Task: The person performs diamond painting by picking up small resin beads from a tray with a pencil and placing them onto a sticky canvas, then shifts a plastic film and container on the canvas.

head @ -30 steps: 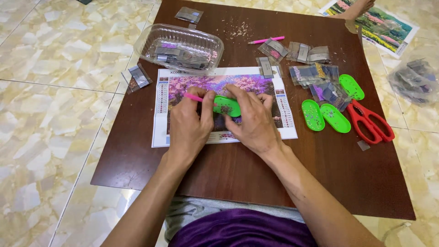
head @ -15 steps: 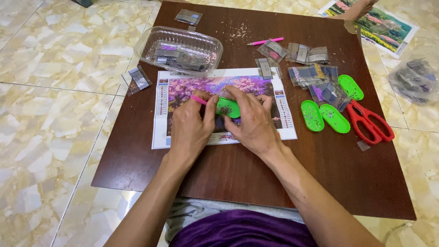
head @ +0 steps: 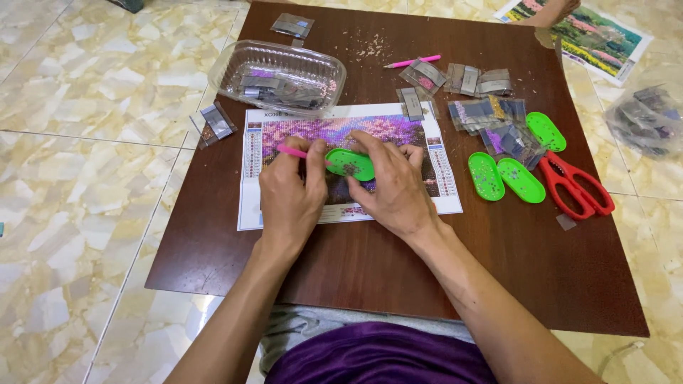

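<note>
Bright, even light fills the head view — soft sheen lies on the marble floor [head: 85, 178] and a dull gloss on the dark worktop [head: 398, 263], with only faint, short shadows under the hands. Focus is sharp at centre; the wide lens bends lines at the edges — no motion blur shows.

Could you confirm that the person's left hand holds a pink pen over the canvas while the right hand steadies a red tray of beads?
Not quite: the tray under the right hand is green, not red, as the head view shows. The rest holds: the left hand holds the pink pen over the canvas.
</note>
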